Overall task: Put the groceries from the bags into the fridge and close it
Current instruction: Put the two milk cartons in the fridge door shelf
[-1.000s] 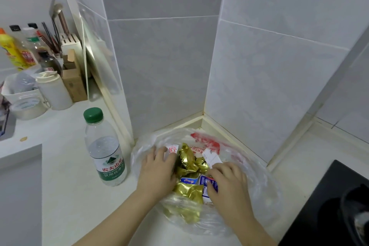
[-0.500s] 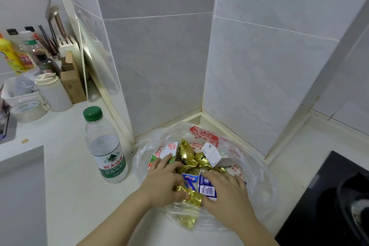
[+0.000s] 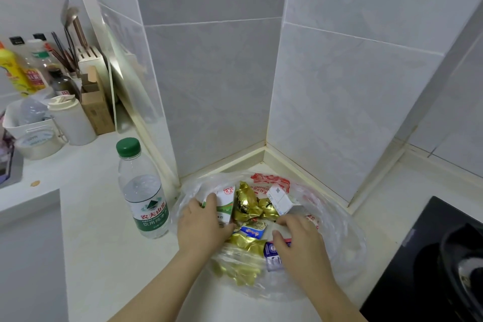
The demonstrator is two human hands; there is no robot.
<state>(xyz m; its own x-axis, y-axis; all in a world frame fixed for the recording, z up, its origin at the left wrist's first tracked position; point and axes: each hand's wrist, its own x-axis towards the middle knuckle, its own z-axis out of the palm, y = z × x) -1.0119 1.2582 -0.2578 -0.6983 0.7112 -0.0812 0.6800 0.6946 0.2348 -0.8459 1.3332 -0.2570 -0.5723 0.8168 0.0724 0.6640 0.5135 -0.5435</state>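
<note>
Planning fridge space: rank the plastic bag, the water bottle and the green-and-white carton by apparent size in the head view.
1. plastic bag, clearly largest.
2. water bottle.
3. green-and-white carton, smallest as seen; the left hand grips and partly covers it, so its full size is unsure.

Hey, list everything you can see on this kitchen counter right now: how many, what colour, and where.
plastic bag: one, clear with red print, in the corner of the white counter
gold foil packets: several, gold, inside the bag
green-and-white carton: one, bag's left side
small white carton: one, bag's far side
blue-and-white carton: one, bag's near side
water bottle: one, clear with green cap, upright left of the bag
lidded jug: one, white, far left
cardboard box: one, brown, beside the jug
knife block: one, white, behind the box
yellow bottle: one, left edge
hob: one, black, right
left hand: fingers grip the green-and-white carton
right hand: fingers curled over the blue-and-white carton, grip unclear
</note>
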